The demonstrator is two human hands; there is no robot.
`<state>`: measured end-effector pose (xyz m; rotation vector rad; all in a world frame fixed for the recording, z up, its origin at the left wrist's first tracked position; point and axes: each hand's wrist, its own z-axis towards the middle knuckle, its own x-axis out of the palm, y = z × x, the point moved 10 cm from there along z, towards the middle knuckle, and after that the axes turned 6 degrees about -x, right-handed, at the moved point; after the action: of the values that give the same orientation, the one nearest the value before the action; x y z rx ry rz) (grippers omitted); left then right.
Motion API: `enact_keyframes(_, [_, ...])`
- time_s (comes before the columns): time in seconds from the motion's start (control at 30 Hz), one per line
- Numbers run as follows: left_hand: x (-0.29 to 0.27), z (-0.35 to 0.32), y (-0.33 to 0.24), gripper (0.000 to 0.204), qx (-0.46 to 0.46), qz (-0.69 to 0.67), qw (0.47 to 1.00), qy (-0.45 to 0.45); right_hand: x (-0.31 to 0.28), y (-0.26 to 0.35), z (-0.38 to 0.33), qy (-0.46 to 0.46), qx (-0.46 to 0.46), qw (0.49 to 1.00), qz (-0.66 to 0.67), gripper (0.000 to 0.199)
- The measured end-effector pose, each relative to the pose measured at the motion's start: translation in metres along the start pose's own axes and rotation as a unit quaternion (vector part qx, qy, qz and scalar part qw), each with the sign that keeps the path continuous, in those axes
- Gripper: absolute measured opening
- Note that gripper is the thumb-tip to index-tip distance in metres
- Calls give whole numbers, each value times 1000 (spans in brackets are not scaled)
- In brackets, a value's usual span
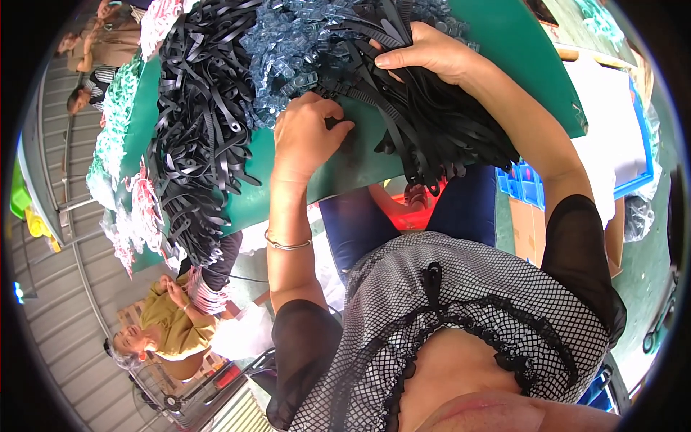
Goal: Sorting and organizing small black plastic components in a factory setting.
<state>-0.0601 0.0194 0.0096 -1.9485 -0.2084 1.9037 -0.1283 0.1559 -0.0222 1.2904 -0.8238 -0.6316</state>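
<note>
1. Checked top (468,281), bottom centre.
2. Left hand (306,137), centre: fingers curled beside buckles (284,57); can't tell if gripping anything.
3. Right hand (443,57), upper centre: clamped on black straps (457,126), right of centre, ends past table edge.
4. Green table (522,50), top: buckles upper centre, black pile (205,93) upper left.
5. Teal straps (119,119), left.
6. Co-worker (176,320), lower left, by pink straps (205,295).
</note>
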Motion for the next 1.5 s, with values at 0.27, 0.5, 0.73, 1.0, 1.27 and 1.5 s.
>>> enact_keyframes(0.27, [-4, -8, -27, 14, 69, 104, 989, -76, 0, -1, 2, 7, -15, 999, -28, 39])
enact_keyframes(0.5, [-7, -9, -25, 16, 53, 80, 991, -88, 0, -1, 2, 11, -20, 999, -38, 38])
enact_keyframes(0.73, [0, -11, -25, 16, 85, 69, 990, -87, 2, -2, 2, 16, -16, 999, -23, 37])
enact_keyframes(1.0, [2, 11, 4, 11, -43, -348, 932, -87, 1, 3, 1, 0, -50, 997, -54, 37])
enact_keyframes(1.27, [-3, 30, 5, 14, -69, -457, 874, -150, 5, 6, -1, 12, -20, 998, -64, 34])
enact_keyframes(1.5, [-11, 33, 1, 13, -42, -446, 873, -193, 8, 8, 0, 19, -30, 997, -64, 30])
